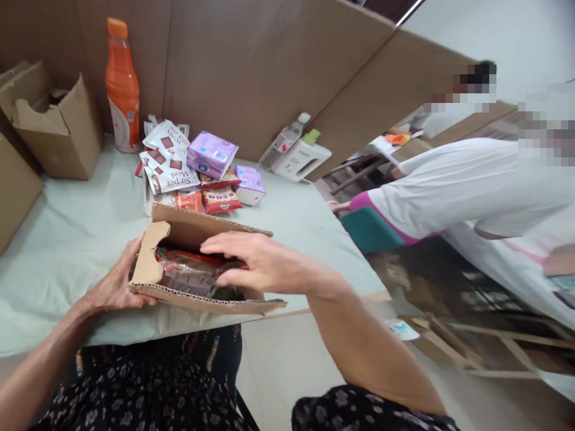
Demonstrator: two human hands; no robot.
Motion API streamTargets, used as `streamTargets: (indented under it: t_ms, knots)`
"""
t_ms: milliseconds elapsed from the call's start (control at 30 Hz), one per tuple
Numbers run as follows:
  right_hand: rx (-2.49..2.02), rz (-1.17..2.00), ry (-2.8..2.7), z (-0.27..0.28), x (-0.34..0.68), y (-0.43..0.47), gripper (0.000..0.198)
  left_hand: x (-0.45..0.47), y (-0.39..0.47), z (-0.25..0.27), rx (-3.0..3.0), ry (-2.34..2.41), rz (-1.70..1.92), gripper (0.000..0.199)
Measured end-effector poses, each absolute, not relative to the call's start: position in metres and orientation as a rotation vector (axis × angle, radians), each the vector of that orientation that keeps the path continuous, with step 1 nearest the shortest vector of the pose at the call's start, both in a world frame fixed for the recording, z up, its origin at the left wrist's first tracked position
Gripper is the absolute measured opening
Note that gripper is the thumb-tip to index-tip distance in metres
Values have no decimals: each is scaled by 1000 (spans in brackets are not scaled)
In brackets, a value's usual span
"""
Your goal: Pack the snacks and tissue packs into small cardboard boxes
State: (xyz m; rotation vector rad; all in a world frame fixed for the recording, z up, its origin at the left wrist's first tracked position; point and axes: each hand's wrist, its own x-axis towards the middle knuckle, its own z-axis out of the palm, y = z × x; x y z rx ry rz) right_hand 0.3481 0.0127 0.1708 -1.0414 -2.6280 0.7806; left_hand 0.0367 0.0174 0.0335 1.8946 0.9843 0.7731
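Observation:
An open-topped cardboard box (202, 306) rests at the near edge of the table, tilted slightly. My left hand (117, 281) grips its left end, fingers at the far corner and thumb along the near side. Inside lie clear plastic-wrapped packages (188, 272) with red edges and printed labels; their exact kind cannot be made out. My right hand (251, 258) reaches in over the box's right half. Its fingers are stretched and parted from the thumb, just above or touching the packages.
Behind the box are silver snack pouches (168, 158), red snack packets (221, 199) and purple tissue packs (212, 154). An orange drink bottle (122, 90), a clear bottle (284, 142) and a white jug (302, 158) stand by the cardboard partition (269, 66). Another box (67, 131) is left; a person (449, 185) sits right.

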Motion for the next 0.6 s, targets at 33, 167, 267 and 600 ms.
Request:
streamTargets:
  t_ms: [33, 167, 267, 600]
  knots:
    - [-1062, 689, -2703, 166, 341, 16, 27, 36, 17, 34, 1900, 979, 777, 129]
    - [-1061, 537, -2680, 145, 327, 10, 28, 34, 20, 35, 1938, 927, 807, 120]
    - [-1101, 598, -2199, 142, 343, -2, 28, 34, 23, 33, 1972, 943, 834, 119]
    - [-1078, -226, -897, 162, 464, 18, 19, 37, 22, 23, 1982, 1100, 846, 117]
